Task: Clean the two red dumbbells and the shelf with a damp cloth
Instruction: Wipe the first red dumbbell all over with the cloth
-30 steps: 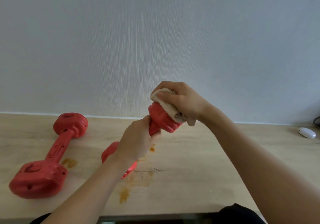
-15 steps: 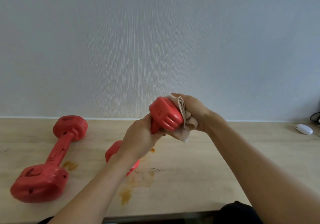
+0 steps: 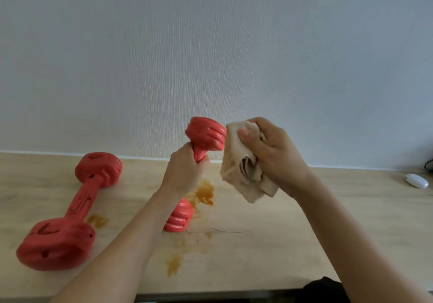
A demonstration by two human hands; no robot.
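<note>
My left hand (image 3: pixel 185 174) grips the handle of a red dumbbell (image 3: pixel 205 136), which stands tilted with its lower head (image 3: pixel 179 217) on the wooden shelf (image 3: pixel 293 232). My right hand (image 3: pixel 274 155) holds a crumpled beige cloth (image 3: pixel 241 171) just right of the upper head, touching its side or a hair off it. A second red dumbbell (image 3: pixel 77 206) lies flat on the shelf at the left. Orange-brown stains (image 3: pixel 203 194) mark the shelf around the held dumbbell's base.
A white wall (image 3: pixel 210 57) rises right behind the shelf. A small white mouse-like device (image 3: pixel 416 180) lies at the far right with a dark cable at the frame's edge. A thin hair-like line (image 3: pixel 220 231) crosses the wood near the stains.
My right hand has drawn the cloth off the upper dumbbell head to its right side, leaving the head bare. The left hand keeps its grip and the dumbbell stands a bit more upright.
</note>
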